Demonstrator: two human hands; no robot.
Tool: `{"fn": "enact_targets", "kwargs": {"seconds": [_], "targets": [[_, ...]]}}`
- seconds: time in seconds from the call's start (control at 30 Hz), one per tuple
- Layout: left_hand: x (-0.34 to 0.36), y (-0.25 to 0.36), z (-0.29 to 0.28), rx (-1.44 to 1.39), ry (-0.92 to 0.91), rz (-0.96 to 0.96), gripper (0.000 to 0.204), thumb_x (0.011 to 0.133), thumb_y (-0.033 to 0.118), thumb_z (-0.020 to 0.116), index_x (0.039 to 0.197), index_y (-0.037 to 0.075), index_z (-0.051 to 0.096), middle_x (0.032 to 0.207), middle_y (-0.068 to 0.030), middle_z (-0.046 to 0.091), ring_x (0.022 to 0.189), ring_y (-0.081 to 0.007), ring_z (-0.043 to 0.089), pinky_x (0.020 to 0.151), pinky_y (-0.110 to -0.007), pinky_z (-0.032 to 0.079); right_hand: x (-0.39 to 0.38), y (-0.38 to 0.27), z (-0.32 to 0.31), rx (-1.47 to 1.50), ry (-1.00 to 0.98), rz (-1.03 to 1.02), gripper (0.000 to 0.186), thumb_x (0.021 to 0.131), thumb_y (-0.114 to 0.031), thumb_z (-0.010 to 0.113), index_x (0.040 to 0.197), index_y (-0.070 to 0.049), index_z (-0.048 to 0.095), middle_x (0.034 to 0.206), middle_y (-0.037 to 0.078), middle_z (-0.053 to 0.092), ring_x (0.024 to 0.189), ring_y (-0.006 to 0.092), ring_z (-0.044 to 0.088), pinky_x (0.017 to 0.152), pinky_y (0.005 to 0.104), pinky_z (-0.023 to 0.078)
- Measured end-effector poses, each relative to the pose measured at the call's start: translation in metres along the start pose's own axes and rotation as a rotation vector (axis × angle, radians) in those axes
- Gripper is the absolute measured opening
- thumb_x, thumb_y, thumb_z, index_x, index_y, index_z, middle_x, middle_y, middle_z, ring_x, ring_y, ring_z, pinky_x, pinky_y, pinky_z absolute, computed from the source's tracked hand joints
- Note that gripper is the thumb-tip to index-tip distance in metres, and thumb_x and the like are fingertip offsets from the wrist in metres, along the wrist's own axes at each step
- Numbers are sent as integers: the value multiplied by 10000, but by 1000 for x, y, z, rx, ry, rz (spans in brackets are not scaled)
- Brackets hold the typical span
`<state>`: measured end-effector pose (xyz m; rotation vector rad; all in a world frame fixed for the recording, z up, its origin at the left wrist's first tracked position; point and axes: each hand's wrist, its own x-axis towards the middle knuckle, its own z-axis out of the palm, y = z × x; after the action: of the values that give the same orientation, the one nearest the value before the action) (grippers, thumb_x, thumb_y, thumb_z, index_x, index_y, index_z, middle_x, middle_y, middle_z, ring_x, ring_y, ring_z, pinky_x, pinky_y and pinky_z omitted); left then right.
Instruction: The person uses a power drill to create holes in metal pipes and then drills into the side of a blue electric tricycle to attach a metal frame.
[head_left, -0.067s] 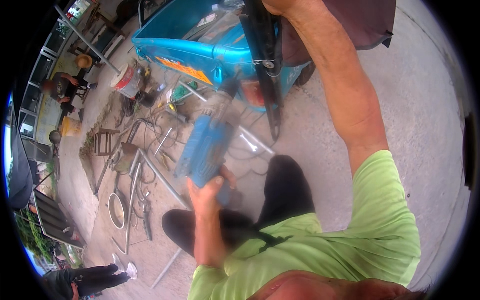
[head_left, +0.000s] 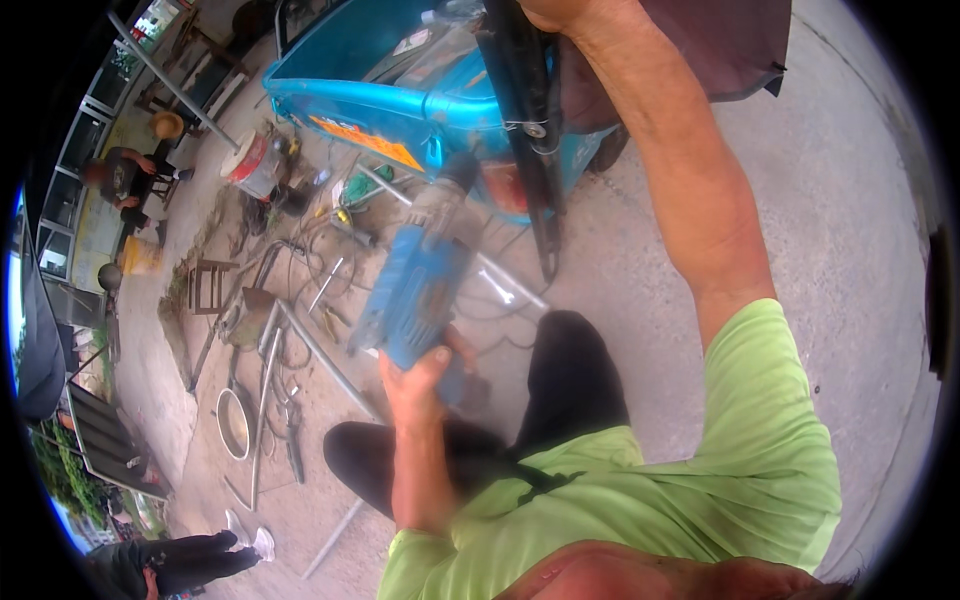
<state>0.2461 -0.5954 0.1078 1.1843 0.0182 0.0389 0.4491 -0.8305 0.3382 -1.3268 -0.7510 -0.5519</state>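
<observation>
My left hand is wrapped around the grip of a blue power drill, a bulky tool with a grey front housing and a dark nose. The drill is slightly blurred, its nose pointing up toward the rear of a teal cargo vehicle. My right arm reaches far forward, and my right hand is at the top of a black metal bar, beside the vehicle's rear corner. The picture's upper edge cuts off most of that hand, so its fingers are hidden. A wire loops around the bar near a bolt.
Metal tubes, a wrench, cables and hand tools lie on the concrete at left. A red-and-white bucket and a small wooden stool stand farther off. One person sits far left; another person's legs show lower left.
The drill's nose has shifted very slightly while my left hand keeps hold of it. My right arm has moved slightly up and left.
</observation>
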Motion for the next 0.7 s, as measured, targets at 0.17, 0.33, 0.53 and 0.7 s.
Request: {"fn": "enact_targets", "kwargs": {"seconds": [0.17,0.33,0.53,0.7], "targets": [[-17,8,-6,-11,15,-17,650,732,172,771,1254,-121,519,876,-199,647,671,-284,670,551,-377,555,0,1,-3,41,-23,-11,129,956,-163,668,927,-42,635,725,-31,558,594,63,526,539,238,438],[-19,14,-8,-12,-1,-13,651,730,180,780,1249,-119,524,870,-199,653,667,-282,672,543,-370,557,2,5,0,70,-1,-4,118,950,-150,672,927,-41,635,719,-33,559,588,63,525,532,240,437],[-6,3,2,5,6,0,537,745,123,734,1189,-117,548,856,-177,663,699,-283,701,576,-384,594,1,4,-2,70,-24,-35,107,952,-139,673,922,-48,625,715,-28,561,579,64,524,528,239,438],[-29,-1,-13,51,1,-23,528,731,81,732,1190,-110,555,846,-170,662,698,-289,695,603,-402,594,1,4,-3,81,-22,-10,106,953,-140,673,935,-50,620,715,-24,557,577,65,520,528,236,434]]}}
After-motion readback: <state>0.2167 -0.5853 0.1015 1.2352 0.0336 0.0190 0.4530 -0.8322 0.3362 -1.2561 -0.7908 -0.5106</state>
